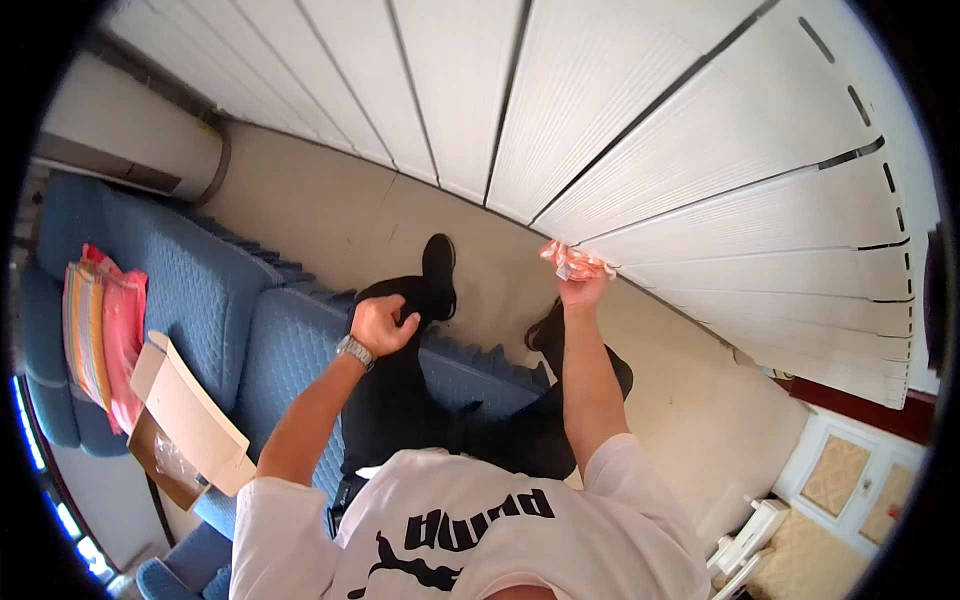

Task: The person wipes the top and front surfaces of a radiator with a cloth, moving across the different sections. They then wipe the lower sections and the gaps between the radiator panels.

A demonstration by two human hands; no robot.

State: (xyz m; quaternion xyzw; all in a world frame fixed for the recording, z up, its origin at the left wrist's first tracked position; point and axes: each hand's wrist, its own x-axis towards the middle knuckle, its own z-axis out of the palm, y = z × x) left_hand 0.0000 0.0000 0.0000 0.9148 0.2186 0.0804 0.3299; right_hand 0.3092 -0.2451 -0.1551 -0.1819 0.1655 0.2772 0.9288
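Note:
My right hand (583, 287) reaches forward and grips a crumpled pink cloth (572, 260), pressing it against the lower edge of a white ribbed sliding door panel (700, 170). Over my black trousers (420, 400), my left hand (383, 325) hangs with its fingers curled into a loose fist and nothing in it. A metal watch (354, 351) sits on that wrist. My black shoes (438, 270) stand on the beige floor close to the door.
A blue quilted sofa (200, 290) runs along the left. On it lie an open cardboard box (185, 420) and pink and orange striped fabric (100, 330). A white cabinet with tan panels (850, 480) is at the lower right.

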